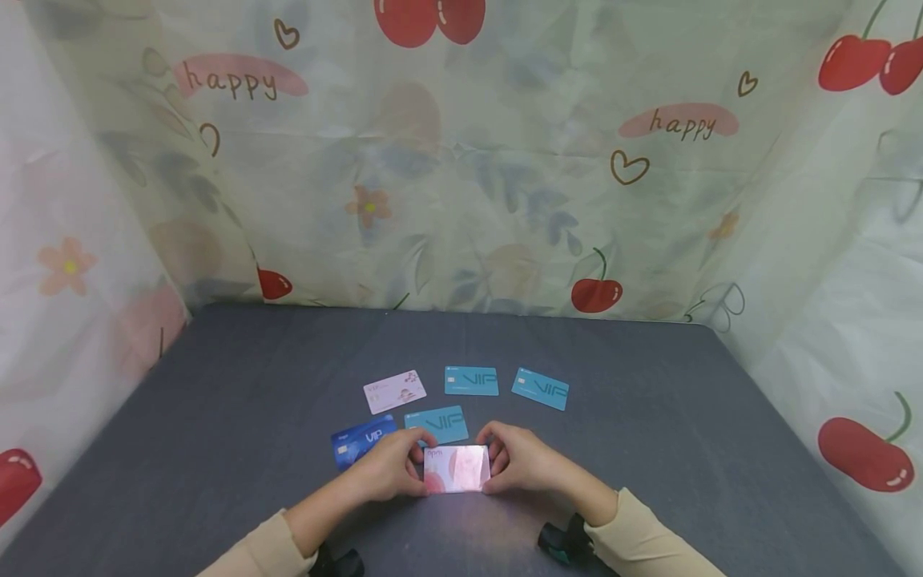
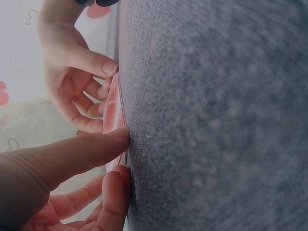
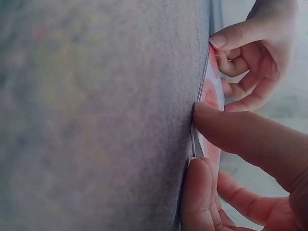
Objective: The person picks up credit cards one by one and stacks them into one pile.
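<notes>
A pink and white card [image 1: 456,469] with a bright glare on its right half lies at or just above the near part of the table, between both hands. My left hand [image 1: 388,465] holds its left end, thumb at the near corner and curled fingers at the far one. At the right end, my right hand [image 1: 525,459] grips it in the same way. In the left wrist view, the pink card [image 2: 112,102] shows nearly edge-on beside the cloth. Just beyond the hands lies a light blue VIP card [image 1: 437,423], partly covered by the left fingers.
A dark blue VIP card [image 1: 363,439] lies beside my left hand. Farther back sit a pale pink card [image 1: 394,391] and two light blue cards, one central [image 1: 471,381], one tilted [image 1: 540,389]. Dark grey cloth covers the table [image 1: 634,401]; a printed curtain [image 1: 461,176] surrounds it.
</notes>
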Available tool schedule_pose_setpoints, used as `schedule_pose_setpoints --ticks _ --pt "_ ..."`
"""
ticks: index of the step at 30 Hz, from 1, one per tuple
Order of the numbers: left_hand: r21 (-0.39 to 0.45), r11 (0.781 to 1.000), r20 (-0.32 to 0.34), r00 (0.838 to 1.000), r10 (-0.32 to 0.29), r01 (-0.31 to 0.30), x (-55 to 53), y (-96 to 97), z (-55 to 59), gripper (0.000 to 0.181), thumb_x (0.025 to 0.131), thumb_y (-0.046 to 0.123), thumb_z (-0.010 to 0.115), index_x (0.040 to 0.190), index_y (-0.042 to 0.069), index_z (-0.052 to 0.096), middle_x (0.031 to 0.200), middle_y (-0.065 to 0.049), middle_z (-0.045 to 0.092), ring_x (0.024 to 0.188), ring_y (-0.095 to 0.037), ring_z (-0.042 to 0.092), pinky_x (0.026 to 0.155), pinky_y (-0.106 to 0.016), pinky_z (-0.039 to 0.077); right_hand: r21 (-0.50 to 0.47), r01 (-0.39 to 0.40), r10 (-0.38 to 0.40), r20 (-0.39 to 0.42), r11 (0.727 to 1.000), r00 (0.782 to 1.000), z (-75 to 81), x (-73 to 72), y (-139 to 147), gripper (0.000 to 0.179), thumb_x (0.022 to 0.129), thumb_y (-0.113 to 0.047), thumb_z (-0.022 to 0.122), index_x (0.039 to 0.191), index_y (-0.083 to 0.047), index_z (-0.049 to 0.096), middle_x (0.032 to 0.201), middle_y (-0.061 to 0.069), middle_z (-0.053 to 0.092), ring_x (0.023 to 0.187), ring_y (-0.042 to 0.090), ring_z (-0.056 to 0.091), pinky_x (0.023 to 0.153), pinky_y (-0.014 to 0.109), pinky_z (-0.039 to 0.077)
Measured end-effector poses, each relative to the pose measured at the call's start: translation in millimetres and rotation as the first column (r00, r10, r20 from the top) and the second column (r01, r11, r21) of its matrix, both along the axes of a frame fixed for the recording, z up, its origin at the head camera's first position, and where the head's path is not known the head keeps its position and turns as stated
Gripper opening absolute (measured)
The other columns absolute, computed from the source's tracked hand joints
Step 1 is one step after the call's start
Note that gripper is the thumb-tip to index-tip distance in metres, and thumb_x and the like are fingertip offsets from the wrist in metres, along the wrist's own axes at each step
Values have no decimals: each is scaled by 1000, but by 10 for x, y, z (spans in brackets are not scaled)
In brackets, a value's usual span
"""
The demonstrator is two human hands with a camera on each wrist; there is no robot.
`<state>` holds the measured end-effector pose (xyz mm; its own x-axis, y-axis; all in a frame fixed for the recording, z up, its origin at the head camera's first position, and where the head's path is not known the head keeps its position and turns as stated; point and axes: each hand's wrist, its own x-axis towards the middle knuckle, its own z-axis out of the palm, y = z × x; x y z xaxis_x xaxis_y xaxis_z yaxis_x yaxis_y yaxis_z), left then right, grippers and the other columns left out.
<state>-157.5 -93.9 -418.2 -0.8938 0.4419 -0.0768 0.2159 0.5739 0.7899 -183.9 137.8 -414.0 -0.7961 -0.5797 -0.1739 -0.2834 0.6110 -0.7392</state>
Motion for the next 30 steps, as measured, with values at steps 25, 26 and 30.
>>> schedule_pose_setpoints --ticks 25,26,30 --pt "-12 1000 21 1000 -11 11 4 0 18 49 66 -1 78 111 -7 59 83 -8 52 61 -10 56 50 -19 43 35 -7 7 -5 999 1000 45 9 -3 47 70 -13 79 109 -2 56 87 6 57 72 12 55 64 20 47" --pt "-11 1000 25 1000 -11 11 5 0 20 49 66 -1 78 111 -7 59 83 -8 52 61 -10 55 50 -19 43 36 -9 9 -7 999 1000 43 7 -2 47 70 -13 79 109 -2 56 87 7 57 72 12 56 64 20 47" --pt "-14 1000 31 999 -14 14 5 -1 24 49 66 -1 78 111 -7 59 83 -8 52 60 -11 55 50 -19 43 38 -11 11 -6 999 1000 37 -2 0 47 70 -13 79 109 -2 56 87 6 57 72 11 56 64 20 47"
